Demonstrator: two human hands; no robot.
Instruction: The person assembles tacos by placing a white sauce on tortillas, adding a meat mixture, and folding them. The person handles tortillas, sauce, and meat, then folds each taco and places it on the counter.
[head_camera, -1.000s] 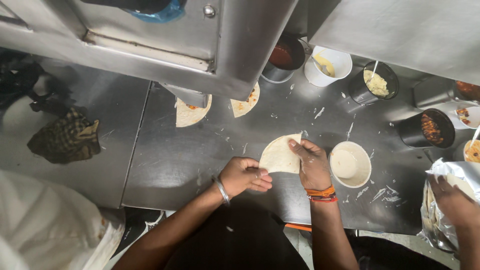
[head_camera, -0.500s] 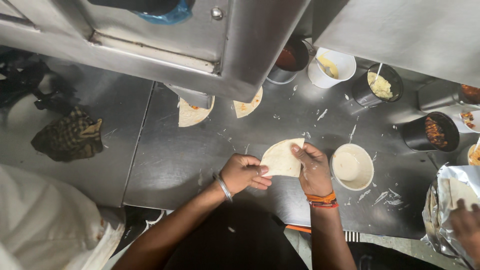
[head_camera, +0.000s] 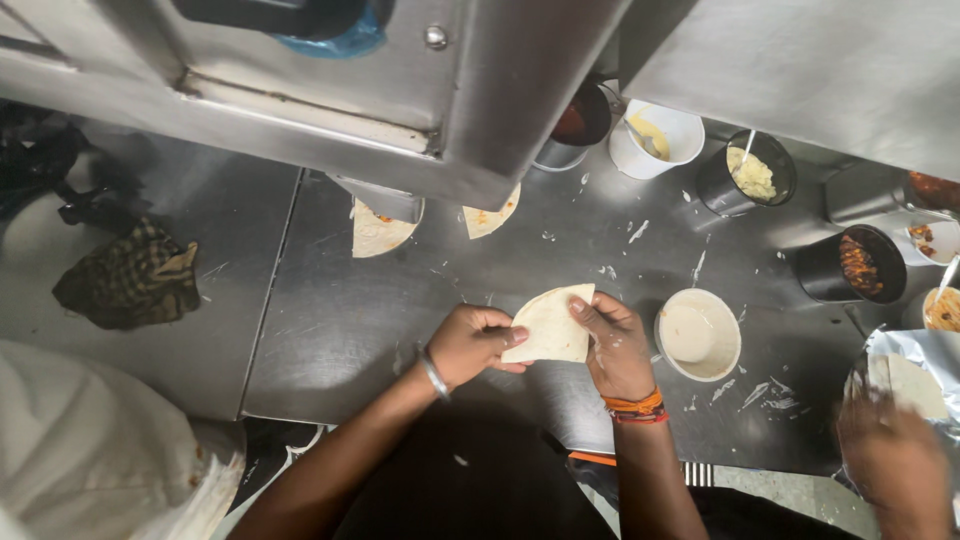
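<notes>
Both hands are pinching the folded tortilla (head_camera: 549, 325) just above the counter (head_camera: 340, 330), left hand (head_camera: 478, 345) gripping its left corner, right hand (head_camera: 615, 345) closing on its right edge, bowl of white sauce (head_camera: 698, 334) sitting just right.

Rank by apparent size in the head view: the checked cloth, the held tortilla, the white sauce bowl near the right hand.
1. Checked cloth, largest.
2. and 3. Tortilla held by the left hand and right hand, and white sauce bowl: these look alike, so I leave them unranked.
</notes>
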